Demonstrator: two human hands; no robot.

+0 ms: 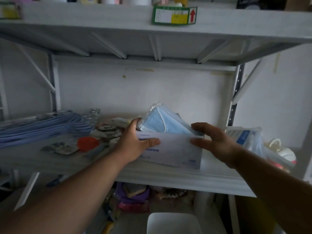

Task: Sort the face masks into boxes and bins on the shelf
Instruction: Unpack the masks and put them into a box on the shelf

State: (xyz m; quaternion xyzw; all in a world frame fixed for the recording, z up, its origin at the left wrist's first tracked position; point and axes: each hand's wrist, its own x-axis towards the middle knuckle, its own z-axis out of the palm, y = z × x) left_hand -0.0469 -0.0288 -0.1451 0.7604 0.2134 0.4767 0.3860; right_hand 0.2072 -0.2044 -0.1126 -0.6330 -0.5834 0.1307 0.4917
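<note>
— Two hands on one box, is that right?

— Yes. The left hand (135, 141) grips the white box (170, 149) at its left end, thumb laid across the front panel, fingers curled round the back edge. The right hand (214, 141) is at the box's right end; its thumb lies against the front panel and the fingers arch over the top corner, touching the pack there. The fingers are bent but loose, and I cannot tell whether they actually pinch anything.

— Where are the masks?

— A clear plastic pack of blue face masks (162, 120) stands tilted in the open top of the box, more than half of it sticking out above the rim. The box itself sits on the middle shelf (168, 176), toward the right.

— What else is on that shelf?

— On the left, a flat pile of blue masks (38, 125) with their ear loops spread out. Behind it, a small glass jar (94, 115). Near the left hand, an orange lid (87, 143) and some small packets too blurred to identify. On the right, just beside the right hand, a plastic bag (248, 141) with something blue and white inside.

— And above?

— A green-framed label (173, 16) with a red arrow is fixed to the front edge of the upper shelf.

— Below?

— A white bin (173, 223) stands under the shelf, with purple cloth behind it.
</note>
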